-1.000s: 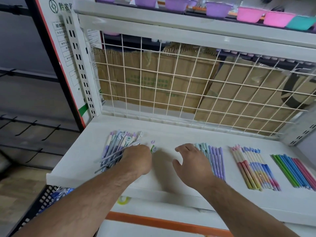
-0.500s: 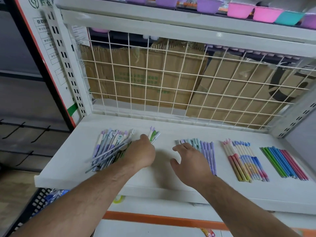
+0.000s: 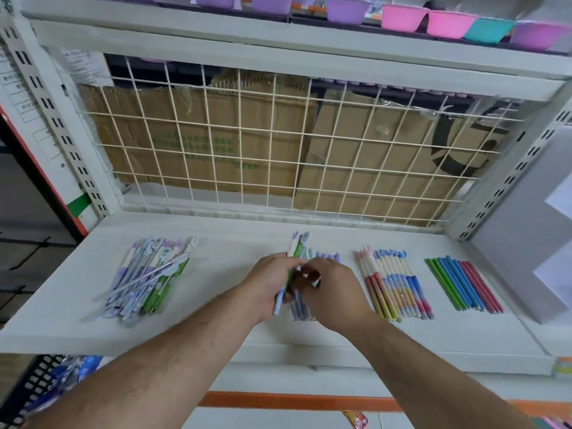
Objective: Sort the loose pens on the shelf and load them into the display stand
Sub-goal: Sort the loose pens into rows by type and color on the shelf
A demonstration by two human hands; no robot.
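Observation:
On the white shelf (image 3: 235, 243) my left hand (image 3: 269, 283) grips a few pens (image 3: 295, 249), among them a green one and a white one, their tops pointing away from me. My right hand (image 3: 332, 289) meets it from the right, fingertips pinching at those same pens. Both hands hover over a sorted row of purple and teal pens (image 3: 328, 257), mostly hidden beneath them. A loose mixed heap of pens (image 3: 148, 277) lies at the left. No display stand is in view.
Further right lie a row of pink, yellow and blue pens (image 3: 396, 286) and a row of green, blue and red pens (image 3: 464, 283). A wire grid (image 3: 272, 156) backed by cardboard closes the rear. Coloured bowls (image 3: 405, 18) line the upper shelf. A black basket (image 3: 37, 385) sits below left.
My left hand lifted a few pens from beside the loose heap and carried them right. My right hand rose off the shelf and closed in on them.

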